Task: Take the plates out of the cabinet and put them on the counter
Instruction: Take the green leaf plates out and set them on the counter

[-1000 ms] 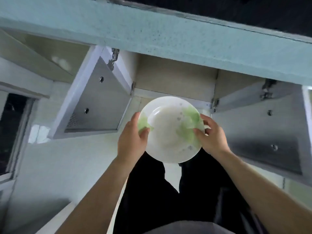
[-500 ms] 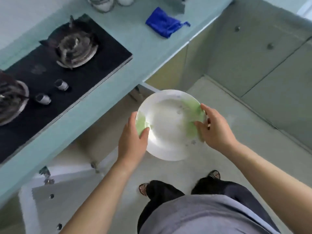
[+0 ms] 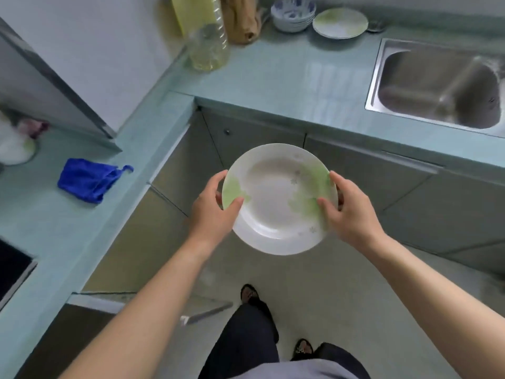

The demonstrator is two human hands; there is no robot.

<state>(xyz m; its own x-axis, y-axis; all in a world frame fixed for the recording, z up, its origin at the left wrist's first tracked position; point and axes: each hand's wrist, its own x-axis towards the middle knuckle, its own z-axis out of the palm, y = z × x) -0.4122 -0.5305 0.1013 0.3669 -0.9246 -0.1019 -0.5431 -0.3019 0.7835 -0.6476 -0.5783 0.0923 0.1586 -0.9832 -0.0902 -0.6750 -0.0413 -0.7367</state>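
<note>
A white deep plate with green patches and small flowers (image 3: 276, 201) is held level in the air above the floor, in front of the corner of the pale blue counter (image 3: 287, 86). My left hand (image 3: 213, 212) grips its left rim, thumb on top. My right hand (image 3: 347, 212) grips its right rim the same way. A second plate of the same pattern (image 3: 340, 23) lies on the counter at the back, left of the sink. An open lower cabinet door (image 3: 191, 310) shows at the bottom left, below my left forearm.
A steel sink (image 3: 442, 86) is set in the counter at the right. Stacked blue-and-white bowls (image 3: 293, 15), a brown bag (image 3: 243, 20) and a large plastic oil bottle (image 3: 207, 36) stand at the back. A blue cloth (image 3: 90, 179) lies on the left counter; a stove edge (image 3: 11, 272) shows farther left.
The view swung from the open cabinet, past the stove, to the counter corner and sink. Both hands kept their hold and the plate travelled along with them.
</note>
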